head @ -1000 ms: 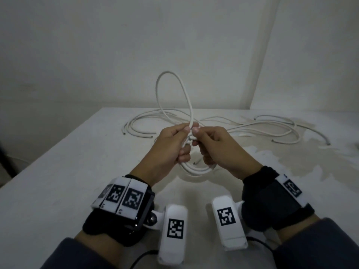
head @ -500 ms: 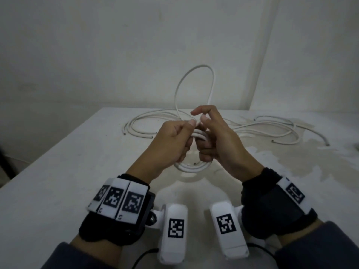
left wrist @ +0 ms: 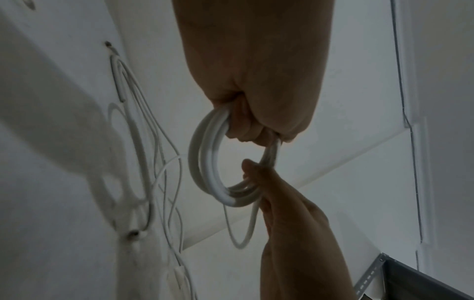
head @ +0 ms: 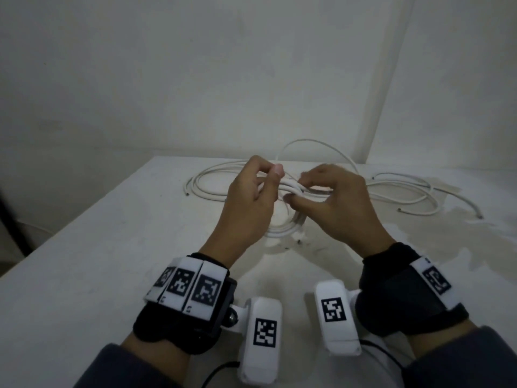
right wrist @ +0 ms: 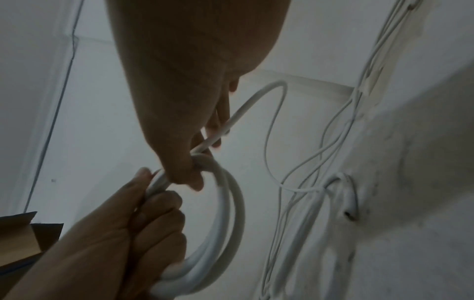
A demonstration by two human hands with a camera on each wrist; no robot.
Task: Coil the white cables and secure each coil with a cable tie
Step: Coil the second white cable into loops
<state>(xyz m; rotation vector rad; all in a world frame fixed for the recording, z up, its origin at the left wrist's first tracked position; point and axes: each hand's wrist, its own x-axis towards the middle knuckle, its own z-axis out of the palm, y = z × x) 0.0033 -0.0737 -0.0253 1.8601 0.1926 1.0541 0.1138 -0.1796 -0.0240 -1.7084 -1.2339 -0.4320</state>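
Both hands are working above the table (head: 84, 275), close together; the left hand (head: 246, 208) is gripping one side of the white cable coil (head: 282, 231), fingers curled round the bundled turns, thumb and forefinger raised above them; the right hand (head: 344, 208) is pinching the opposite side of the same coil, fingertips closing on the strands between the two hands. The head view is showing only the backs of the hands and the coil's lower arc hanging beneath them; the left wrist view is revealing the coil (left wrist: 210, 162) as a ring of several turns, the left hand (left wrist: 256, 81) closed round its top, the right hand (left wrist: 295, 233) holding its lower edge. The right wrist view is adding what neither other shows: a free strand (right wrist: 243, 109) is running out from the right hand (right wrist: 184, 101), looping over and trailing off toward the table, while the left hand (right wrist: 115, 243) is wrapping the coil (right wrist: 231, 213) from below. Beyond the hands, loose white cables (head: 391, 191) are lying spread across the table, cut ends showing; the hands are partly hiding them. Behind the table a pale wall (head: 195, 79) is standing. No tie can be made out.
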